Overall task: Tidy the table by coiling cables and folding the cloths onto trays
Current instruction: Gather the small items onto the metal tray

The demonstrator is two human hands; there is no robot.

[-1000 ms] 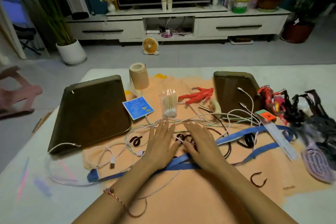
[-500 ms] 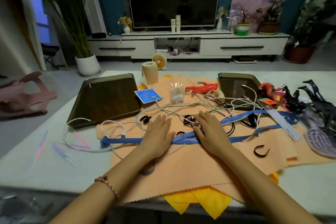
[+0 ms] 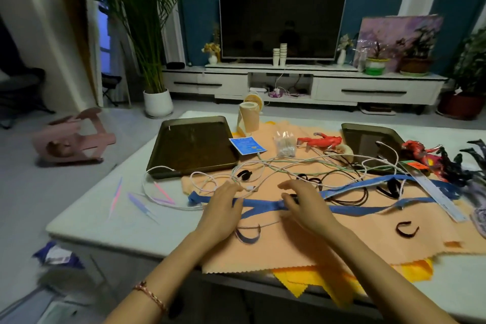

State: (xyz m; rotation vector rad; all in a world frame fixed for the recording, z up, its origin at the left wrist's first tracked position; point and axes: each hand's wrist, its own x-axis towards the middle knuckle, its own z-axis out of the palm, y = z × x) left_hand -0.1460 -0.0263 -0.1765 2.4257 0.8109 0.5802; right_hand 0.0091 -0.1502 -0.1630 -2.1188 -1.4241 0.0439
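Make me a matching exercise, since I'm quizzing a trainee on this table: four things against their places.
Things:
1. left tray
2. ruler
3. tape roll
4. yellow cloth

Places:
A. under the orange cloth, at the near edge
B. right side, over the blue strap
C. far edge, standing upright
D. left of the blue card

Pairs: 1-D, 2-B, 3-C, 4-A

No legible text or labels anywhere.

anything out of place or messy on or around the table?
Yes. White cables lie tangled across the peach cloth, one end trailing into the right tray. A yellow cloth hangs over the near table edge. A wrapper lies on the floor, left.
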